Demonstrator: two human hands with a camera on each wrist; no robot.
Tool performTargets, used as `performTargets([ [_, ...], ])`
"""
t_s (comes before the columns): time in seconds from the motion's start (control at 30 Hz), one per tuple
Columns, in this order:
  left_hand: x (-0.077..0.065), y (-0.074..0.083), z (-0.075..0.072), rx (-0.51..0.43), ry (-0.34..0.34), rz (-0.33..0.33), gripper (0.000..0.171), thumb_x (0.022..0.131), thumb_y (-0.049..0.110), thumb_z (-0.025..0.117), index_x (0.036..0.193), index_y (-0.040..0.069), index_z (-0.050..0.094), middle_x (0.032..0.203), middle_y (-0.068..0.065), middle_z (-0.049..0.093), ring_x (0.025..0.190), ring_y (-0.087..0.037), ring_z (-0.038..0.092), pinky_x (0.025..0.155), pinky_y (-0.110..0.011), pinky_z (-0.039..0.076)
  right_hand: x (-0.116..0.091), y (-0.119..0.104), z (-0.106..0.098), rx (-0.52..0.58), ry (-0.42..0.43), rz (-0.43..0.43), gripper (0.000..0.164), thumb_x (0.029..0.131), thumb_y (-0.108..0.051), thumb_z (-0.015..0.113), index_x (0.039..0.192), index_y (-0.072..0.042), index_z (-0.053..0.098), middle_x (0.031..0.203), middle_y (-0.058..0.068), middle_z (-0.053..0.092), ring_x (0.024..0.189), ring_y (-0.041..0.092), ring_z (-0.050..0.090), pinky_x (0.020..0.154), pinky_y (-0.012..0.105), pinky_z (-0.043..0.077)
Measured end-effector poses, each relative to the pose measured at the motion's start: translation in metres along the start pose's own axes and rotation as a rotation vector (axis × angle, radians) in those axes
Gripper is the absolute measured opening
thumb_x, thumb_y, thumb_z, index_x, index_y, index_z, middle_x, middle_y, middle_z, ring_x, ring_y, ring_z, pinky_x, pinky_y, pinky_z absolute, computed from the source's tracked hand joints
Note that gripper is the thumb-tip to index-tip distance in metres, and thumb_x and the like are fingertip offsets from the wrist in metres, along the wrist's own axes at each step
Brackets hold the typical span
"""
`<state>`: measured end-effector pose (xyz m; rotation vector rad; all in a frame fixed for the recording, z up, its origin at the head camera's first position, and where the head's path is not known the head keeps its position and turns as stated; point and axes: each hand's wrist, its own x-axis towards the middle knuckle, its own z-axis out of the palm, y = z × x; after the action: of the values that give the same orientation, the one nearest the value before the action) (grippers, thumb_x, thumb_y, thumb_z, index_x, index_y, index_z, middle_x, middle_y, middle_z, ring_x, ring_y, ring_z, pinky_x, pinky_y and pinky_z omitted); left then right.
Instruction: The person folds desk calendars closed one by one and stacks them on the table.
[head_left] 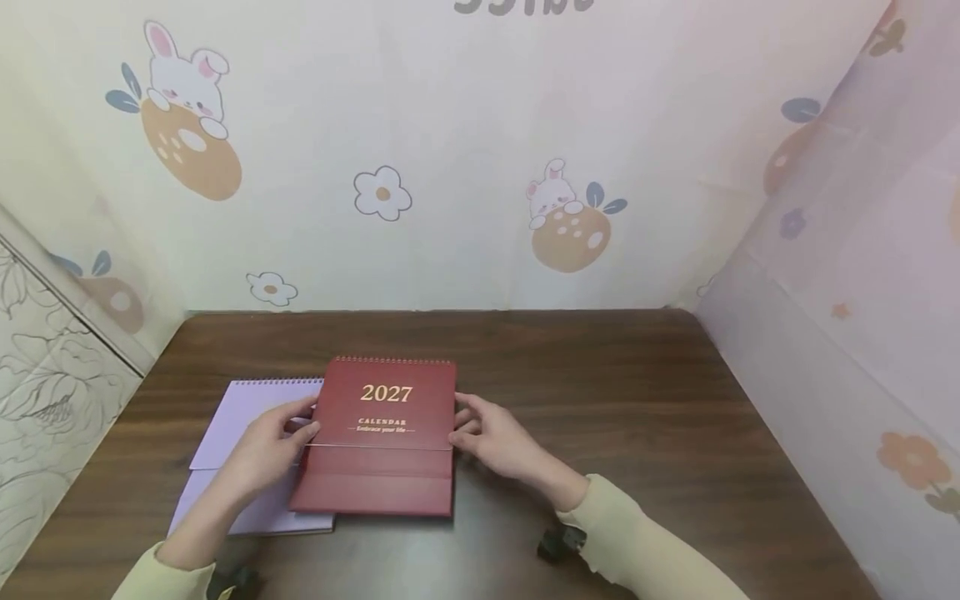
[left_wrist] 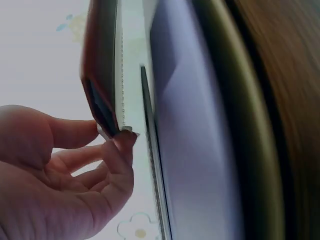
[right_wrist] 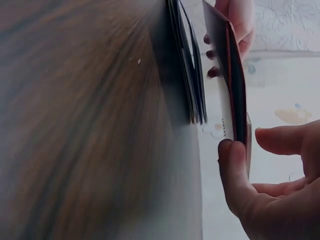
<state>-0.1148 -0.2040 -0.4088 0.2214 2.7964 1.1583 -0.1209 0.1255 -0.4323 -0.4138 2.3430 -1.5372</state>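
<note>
A red desk calendar (head_left: 383, 417) marked 2027, spiral-bound along its top edge, is held between both hands. My left hand (head_left: 266, 446) pinches its left edge; in the left wrist view the thumb and fingertips (left_wrist: 125, 137) meet at the calendar's corner. At the right edge is my right hand (head_left: 498, 437), with a fingertip (right_wrist: 232, 149) underneath and the thumb over the top side. Below and to the left lies a purple spiral-bound calendar (head_left: 251, 417), partly covered by the red one and my left forearm. Both wrist views show a gap between the two calendars.
The brown wooden table (head_left: 600, 400) carries the purple calendar. Behind it hangs a pale cloth (head_left: 465, 233) printed with rabbits and flowers, which continues along the right side. A white panel with flower line drawings (head_left: 52, 400) stands at the left.
</note>
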Motion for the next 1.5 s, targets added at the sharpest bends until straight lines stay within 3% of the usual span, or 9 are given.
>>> performTargets([
  [0.3, -0.013, -0.015, -0.008, 0.298, 0.122, 0.02, 0.05, 0.095, 0.011, 0.063, 0.135, -0.015, 0.05, 0.117, -0.032, 0.062, 0.103, -0.045, 0.062, 0.084, -0.061, 0.046, 0.021, -0.017, 0.031, -0.155, -0.083, -0.019, 0.067, 0.097, -0.019, 0.065, 0.152, 0.002, 0.034, 0.107, 0.006, 0.067, 0.077, 0.015, 0.069, 0.068, 0.026, 0.053],
  [0.5, -0.018, -0.019, -0.014, 0.342, 0.117, -0.01, 0.066, 0.098, 0.028, 0.063, 0.14, -0.017, 0.041, 0.131, -0.041, 0.05, 0.121, -0.055, 0.048, 0.095, -0.067, 0.038, 0.033, -0.026, 0.044, -0.185, -0.104, -0.022, 0.066, 0.098, -0.022, 0.064, 0.152, 0.002, 0.034, 0.106, 0.002, 0.067, 0.076, 0.01, 0.067, 0.068, 0.024, 0.052],
  [0.93, -0.024, -0.039, -0.028, 0.376, 0.167, -0.066, 0.076, 0.098, 0.048, 0.057, 0.14, -0.013, 0.042, 0.131, -0.042, 0.047, 0.113, -0.061, 0.044, 0.09, -0.07, 0.036, 0.052, -0.04, 0.072, -0.385, -0.118, -0.062, 0.063, 0.098, -0.028, 0.063, 0.149, 0.0, 0.041, 0.117, 0.008, 0.07, 0.097, 0.003, 0.063, 0.079, 0.02, 0.049],
  [1.03, -0.027, -0.042, -0.027, 0.378, 0.189, -0.064, 0.073, 0.098, 0.047, 0.058, 0.137, -0.014, 0.045, 0.128, -0.042, 0.049, 0.109, -0.061, 0.045, 0.089, -0.069, 0.036, 0.052, -0.045, 0.079, -0.445, -0.12, -0.059, 0.066, 0.097, -0.03, 0.062, 0.15, 0.0, 0.039, 0.091, 0.009, 0.072, 0.071, 0.004, 0.06, 0.068, 0.019, 0.048],
  [1.13, -0.028, -0.044, -0.027, 0.375, 0.207, -0.057, 0.071, 0.098, 0.045, 0.059, 0.135, -0.014, 0.046, 0.122, -0.042, 0.05, 0.105, -0.06, 0.045, 0.088, -0.065, 0.034, 0.052, -0.051, 0.086, -0.455, -0.131, -0.04, 0.07, 0.097, -0.031, 0.062, 0.152, 0.001, 0.033, 0.059, 0.004, 0.056, 0.047, 0.009, 0.042, 0.053, 0.022, 0.041],
  [1.2, -0.028, -0.047, -0.028, 0.371, 0.207, -0.064, 0.072, 0.098, 0.046, 0.059, 0.136, -0.014, 0.045, 0.121, -0.042, 0.049, 0.104, -0.06, 0.044, 0.088, -0.064, 0.034, 0.051, -0.054, 0.09, -0.451, -0.144, -0.014, 0.073, 0.097, -0.032, 0.062, 0.153, 0.002, 0.03, 0.056, 0.003, 0.052, 0.044, 0.011, 0.039, 0.051, 0.023, 0.039],
  [1.3, -0.028, -0.05, -0.03, 0.361, 0.189, -0.094, 0.075, 0.098, 0.048, 0.057, 0.138, -0.013, 0.042, 0.122, -0.042, 0.046, 0.106, -0.062, 0.042, 0.087, -0.067, 0.034, 0.05, -0.058, 0.097, -0.483, -0.147, -0.003, 0.076, 0.097, -0.036, 0.062, 0.154, 0.003, 0.028, 0.096, 0.009, 0.072, 0.069, 0.006, 0.058, 0.063, 0.02, 0.045],
  [1.4, -0.028, -0.053, -0.032, 0.356, 0.173, -0.125, 0.077, 0.098, 0.05, 0.056, 0.141, -0.013, 0.039, 0.124, -0.042, 0.043, 0.108, -0.064, 0.04, 0.086, -0.071, 0.035, 0.049, -0.06, 0.102, -0.513, -0.152, -0.016, 0.078, 0.097, -0.039, 0.062, 0.155, 0.001, 0.027, 0.141, 0.012, 0.056, 0.11, 0.004, 0.058, 0.083, 0.02, 0.047],
  [1.5, -0.03, -0.056, -0.034, 0.36, 0.169, -0.14, 0.078, 0.097, 0.049, 0.057, 0.141, -0.013, 0.038, 0.126, -0.042, 0.042, 0.108, -0.065, 0.04, 0.086, -0.071, 0.035, 0.049, -0.062, 0.107, -0.506, -0.157, -0.035, 0.079, 0.097, -0.039, 0.062, 0.156, -0.002, 0.025, 0.151, 0.009, 0.044, 0.127, 0.006, 0.05, 0.094, 0.022, 0.045],
])
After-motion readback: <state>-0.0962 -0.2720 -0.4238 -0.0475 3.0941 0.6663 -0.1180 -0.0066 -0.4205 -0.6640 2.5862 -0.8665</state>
